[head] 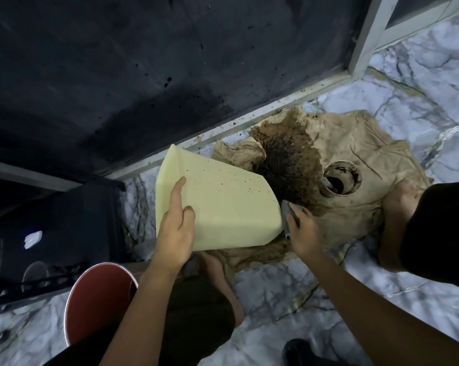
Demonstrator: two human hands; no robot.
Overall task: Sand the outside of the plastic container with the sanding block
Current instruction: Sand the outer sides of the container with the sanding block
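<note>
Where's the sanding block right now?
In the right hand, the sanding block is pressed against the right edge of the pale yellow container, above the stained cloth.

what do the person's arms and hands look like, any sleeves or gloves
Both hands are bare: no gloves, rings, watch or bands show on the left hand or the right hand. Both forearms are uncovered up to the frame's lower edge, so no sleeves are visible. No marks or tattoos can be made out.

Left hand laid flat, forefinger extended; right hand curled in a grip, both forearms outstretched.
</note>
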